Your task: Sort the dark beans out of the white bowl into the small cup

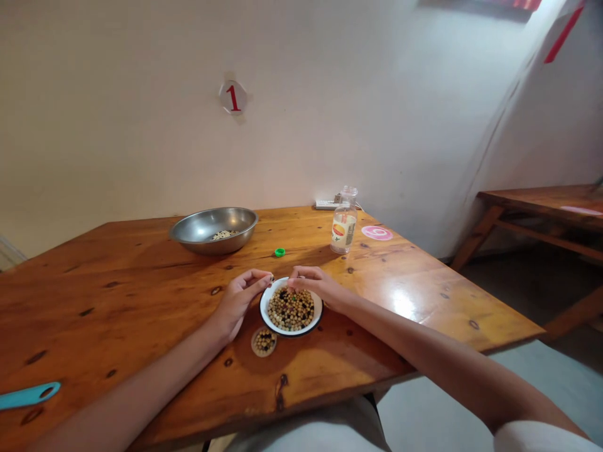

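Note:
A white bowl with a dark rim (264, 313) stands on the wooden table in front of me, filled with round tan and dark beads (291, 309). My left hand (240, 300) is at the bowl's left edge, thumb and forefinger pinched; a tiny dark and pale bit shows at the fingertips, too small to name. Over the bowl's far right side, my right hand (315, 284) has its fingers drawn together, and whatever is between them is hidden. Just below the bowl's left side lies a small round dish (253, 344) holding similar beads.
A steel basin (188, 238) with pale small pieces stands at the back left. Behind the bowl lie a green cap (279, 252) and an uncapped clear bottle (343, 229). A power strip (326, 204) sits by the wall. A turquoise handle (29, 396) lies front left.

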Available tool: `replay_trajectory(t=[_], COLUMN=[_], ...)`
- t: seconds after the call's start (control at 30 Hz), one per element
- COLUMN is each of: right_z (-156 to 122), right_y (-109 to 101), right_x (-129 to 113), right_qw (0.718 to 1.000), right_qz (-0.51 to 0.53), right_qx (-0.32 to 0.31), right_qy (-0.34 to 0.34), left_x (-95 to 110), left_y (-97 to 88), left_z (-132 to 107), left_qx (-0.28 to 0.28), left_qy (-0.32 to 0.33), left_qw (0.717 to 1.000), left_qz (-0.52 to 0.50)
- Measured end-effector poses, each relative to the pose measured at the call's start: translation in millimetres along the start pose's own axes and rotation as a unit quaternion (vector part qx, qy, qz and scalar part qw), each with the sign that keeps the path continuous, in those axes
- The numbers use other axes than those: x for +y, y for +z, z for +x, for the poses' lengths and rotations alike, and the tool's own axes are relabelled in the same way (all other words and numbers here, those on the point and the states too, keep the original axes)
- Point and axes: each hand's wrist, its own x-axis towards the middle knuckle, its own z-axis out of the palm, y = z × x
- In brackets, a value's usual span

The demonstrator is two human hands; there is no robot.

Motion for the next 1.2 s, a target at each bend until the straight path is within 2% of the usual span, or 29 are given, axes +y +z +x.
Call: replay_trajectory(t=[0.2, 0.6, 1.2], right_z=[-5.0, -6.2, -5.2], right_y=[4.5, 2.4, -3.3], right_x=[-9.1, -1.3, -4.9], right_qw=[1.0, 0.997, 0.998], right_qz=[0.021, 0.07, 0.042], right_qx=[0.008, 0.002, -0.034], right_qy=[0.016, 0.012, 0.013], left_x=[-1.9, 0.4, -0.4], left_y=[-1.2, 1.9, -3.1], left_z=[-1.5, -4.7, -5.1], left_qx=[0.003, 0.016, 0.002], left_qy=[0.006, -0.002, 0.0], left_qw=[1.0, 0.999, 1.0], left_qz=[-0.021, -0.039, -0.01])
